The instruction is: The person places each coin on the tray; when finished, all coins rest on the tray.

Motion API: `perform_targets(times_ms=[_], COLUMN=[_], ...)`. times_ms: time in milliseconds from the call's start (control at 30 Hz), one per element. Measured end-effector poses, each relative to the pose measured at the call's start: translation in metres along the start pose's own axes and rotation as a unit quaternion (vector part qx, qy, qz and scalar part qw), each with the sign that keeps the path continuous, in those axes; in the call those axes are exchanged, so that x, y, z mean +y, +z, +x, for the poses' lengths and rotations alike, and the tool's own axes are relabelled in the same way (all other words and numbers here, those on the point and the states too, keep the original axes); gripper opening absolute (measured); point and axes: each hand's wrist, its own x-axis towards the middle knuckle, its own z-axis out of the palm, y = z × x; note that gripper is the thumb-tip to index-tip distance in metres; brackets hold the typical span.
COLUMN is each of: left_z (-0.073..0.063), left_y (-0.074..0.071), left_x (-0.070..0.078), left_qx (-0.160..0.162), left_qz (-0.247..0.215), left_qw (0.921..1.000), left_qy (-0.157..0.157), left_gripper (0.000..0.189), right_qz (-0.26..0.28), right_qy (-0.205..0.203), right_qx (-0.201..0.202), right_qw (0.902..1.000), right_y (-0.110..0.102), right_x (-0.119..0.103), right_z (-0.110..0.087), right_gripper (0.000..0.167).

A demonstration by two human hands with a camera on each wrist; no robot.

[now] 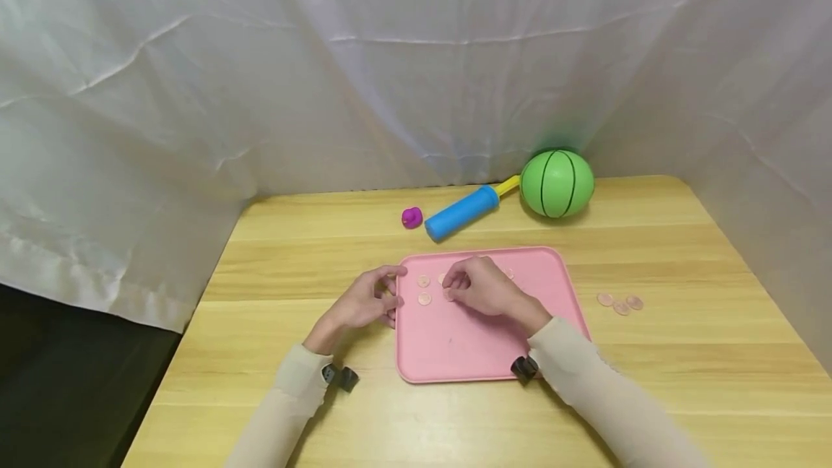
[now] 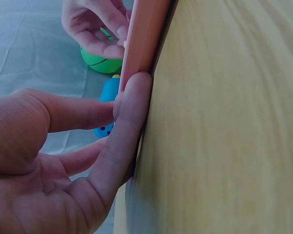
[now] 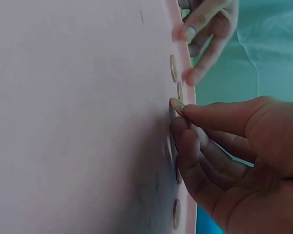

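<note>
A pink tray (image 1: 481,360) lies on the wooden table. My left hand (image 1: 365,300) holds its left edge, thumb and fingertips (image 2: 136,90) at the rim in the left wrist view. Over the tray's upper middle, my right hand (image 1: 487,287) pinches a coin (image 3: 177,106) between thumb and finger. That coin tilts close over the tray surface. Flat on the tray to its left are two coins, an upper one (image 1: 423,281) and a lower one (image 1: 425,299). Another coin (image 1: 442,278) is partly hidden behind the right fingers, and one more (image 1: 510,274) lies right of that hand.
Three more coins (image 1: 621,308) lie on the table (image 1: 682,374) right of the tray. Behind the tray are a small purple toy (image 1: 412,217), a blue pump (image 1: 461,213) with a yellow end, and a green ball (image 1: 557,183). A pale curtain (image 1: 403,92) hangs behind the table.
</note>
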Motion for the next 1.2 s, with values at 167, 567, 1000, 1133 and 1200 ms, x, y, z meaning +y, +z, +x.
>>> perform_targets(times_ms=[167, 567, 1000, 1133, 1200], left_z=[0.000, -0.001, -0.001, -0.001, -0.001], left_y=[-0.002, 0.001, 0.001, 0.000, 0.000], left_x=[0.000, 0.001, 0.002, 0.001, 0.002], left_qx=[0.000, 0.001, -0.001, 0.000, 0.002], left_qz=[0.002, -0.008, -0.009, -0.007, -0.007], left_qw=[1.0000, 0.9999, 0.9999, 1.0000, 0.9999], left_qy=[-0.002, -0.012, -0.007, -0.006, -0.008], left_gripper=[0.059, 0.061, 0.062, 0.061, 0.061], right_qz=[-0.023, -0.052, -0.040, -0.030, -0.026], right_qy=[-0.003, -0.004, -0.008, 0.010, 0.017], right_qx=[0.003, 0.017, 0.039, 0.056, 0.064], right_qw=[0.9997, 0.9985, 0.9984, 0.9979, 0.9975], right_y=[0.006, 0.012, -0.004, -0.019, -0.027], right_x=[-0.003, -0.003, -0.006, -0.008, -0.008], right_z=[0.005, 0.006, -0.002, -0.012, -0.018], right_gripper=[0.010, 0.012, 0.013, 0.016, 0.017])
